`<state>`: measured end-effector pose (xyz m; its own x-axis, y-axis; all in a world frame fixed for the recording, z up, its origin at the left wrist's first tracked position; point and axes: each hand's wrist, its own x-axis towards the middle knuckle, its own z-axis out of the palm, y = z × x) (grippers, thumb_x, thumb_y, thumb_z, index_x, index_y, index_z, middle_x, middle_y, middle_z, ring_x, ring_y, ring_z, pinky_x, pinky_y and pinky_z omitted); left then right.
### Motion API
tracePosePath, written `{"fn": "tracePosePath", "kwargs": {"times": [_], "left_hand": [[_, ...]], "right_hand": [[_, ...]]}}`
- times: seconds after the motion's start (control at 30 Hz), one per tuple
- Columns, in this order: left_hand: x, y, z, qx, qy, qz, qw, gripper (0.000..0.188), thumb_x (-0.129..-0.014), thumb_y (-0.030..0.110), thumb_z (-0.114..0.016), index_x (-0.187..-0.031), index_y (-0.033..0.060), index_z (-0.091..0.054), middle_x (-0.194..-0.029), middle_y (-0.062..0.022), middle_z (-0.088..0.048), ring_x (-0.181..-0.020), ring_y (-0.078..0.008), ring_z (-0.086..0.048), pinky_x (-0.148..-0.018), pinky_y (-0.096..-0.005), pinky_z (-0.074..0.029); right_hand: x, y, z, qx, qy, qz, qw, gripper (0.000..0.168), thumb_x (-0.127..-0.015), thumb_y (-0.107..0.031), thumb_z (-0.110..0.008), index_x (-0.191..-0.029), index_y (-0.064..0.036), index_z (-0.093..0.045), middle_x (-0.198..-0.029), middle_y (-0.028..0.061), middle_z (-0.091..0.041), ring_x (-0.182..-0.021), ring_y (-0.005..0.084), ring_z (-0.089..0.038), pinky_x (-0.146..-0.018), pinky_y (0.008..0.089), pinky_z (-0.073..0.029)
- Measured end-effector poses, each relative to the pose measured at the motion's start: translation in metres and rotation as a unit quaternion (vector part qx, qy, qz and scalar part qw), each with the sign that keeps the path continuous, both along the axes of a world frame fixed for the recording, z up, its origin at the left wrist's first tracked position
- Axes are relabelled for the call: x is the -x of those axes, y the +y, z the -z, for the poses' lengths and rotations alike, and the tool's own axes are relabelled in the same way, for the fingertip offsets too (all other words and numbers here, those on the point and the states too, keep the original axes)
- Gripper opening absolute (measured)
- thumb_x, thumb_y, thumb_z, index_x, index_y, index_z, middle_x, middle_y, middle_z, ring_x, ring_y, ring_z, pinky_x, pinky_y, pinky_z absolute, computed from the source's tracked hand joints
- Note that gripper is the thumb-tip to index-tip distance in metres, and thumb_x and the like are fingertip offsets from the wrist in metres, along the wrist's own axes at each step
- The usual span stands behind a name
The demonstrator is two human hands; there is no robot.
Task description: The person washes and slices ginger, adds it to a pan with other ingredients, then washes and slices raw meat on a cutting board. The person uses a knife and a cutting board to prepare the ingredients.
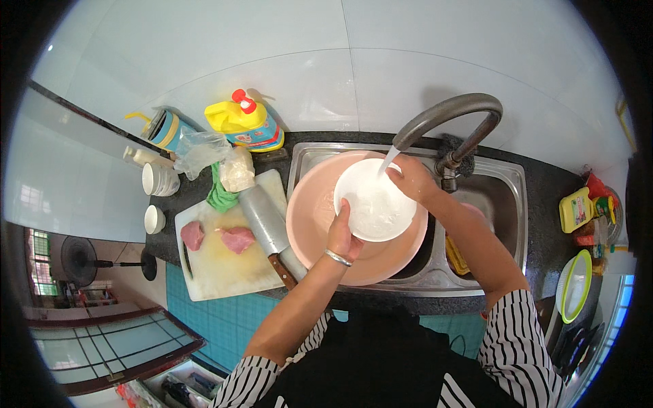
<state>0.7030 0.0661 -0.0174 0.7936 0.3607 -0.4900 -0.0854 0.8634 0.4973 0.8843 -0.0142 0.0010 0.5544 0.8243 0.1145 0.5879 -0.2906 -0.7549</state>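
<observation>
Both hands hold a white bowl under the running faucet, above a large pink plastic basin set in the sink. My left hand grips the bowl's lower left side, thumb over the rim. My right hand is at its upper right rim, beside the stream of water. Water is in the bowl and in the basin. On a white cutting board to the left lie two pieces of raw meat and a cleaver with a wooden handle.
A green cloth, a clear plastic bag and a yellow detergent jug stand behind the board. Small white bowls are at the far left. The second sink basin is at right, near a green-rimmed basket and a yellow bottle.
</observation>
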Motion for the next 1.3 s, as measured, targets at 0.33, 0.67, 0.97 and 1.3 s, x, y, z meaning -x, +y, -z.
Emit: {"fn": "tracePosePath", "kwargs": {"times": [0.33,0.67,0.97,1.3], "left_hand": [[-0.001,0.0,0.007,0.0,0.019,0.016,1.0,0.052,-0.09,0.042,-0.042,-0.127,0.0067,-0.035,-0.121,-0.0081,-0.05,-0.109,-0.0206,-0.051,-0.087,-0.0337,-0.046],[-0.015,-0.003,0.012,0.004,0.022,-0.002,1.0,0.053,-0.087,0.044,-0.047,-0.126,0.0086,-0.038,-0.12,-0.0079,-0.05,-0.109,-0.0228,-0.05,-0.091,-0.0382,-0.042],[-0.051,-0.01,0.089,-0.147,0.058,-0.045,0.986,0.04,-0.082,0.019,-0.06,-0.116,0.0012,-0.048,-0.105,-0.015,-0.058,-0.095,-0.0245,-0.058,-0.08,-0.0359,-0.048],[-0.051,0.052,0.017,-0.858,0.082,0.176,0.476,0.047,-0.071,0.009,-0.057,-0.117,0.0113,-0.048,-0.105,-0.011,-0.058,-0.082,-0.0296,-0.059,-0.067,-0.0346,-0.05]], "right_hand": [[-0.001,-0.01,0.019,-0.031,-0.123,-0.036,0.991,0.037,-0.071,-0.008,-0.055,-0.108,0.0,-0.052,-0.101,0.0197,-0.055,-0.093,0.0336,-0.053,-0.08,0.0375,-0.045],[0.025,0.028,0.02,0.126,-0.363,-0.111,0.916,0.015,-0.076,-0.015,-0.052,-0.086,-0.004,-0.053,-0.083,0.0161,-0.054,-0.077,0.0305,-0.058,-0.064,0.043,-0.047],[0.014,-0.034,-0.01,0.198,-0.158,0.015,0.967,0.04,-0.074,-0.014,-0.058,-0.112,-0.004,-0.051,-0.09,0.0198,-0.06,-0.078,0.0375,-0.058,-0.073,0.0424,-0.046],[0.001,-0.116,-0.007,0.094,-0.205,0.026,0.974,0.036,-0.073,-0.01,-0.063,-0.107,-0.005,-0.052,-0.093,0.0165,-0.055,-0.083,0.0333,-0.056,-0.069,0.0396,-0.047]]}}
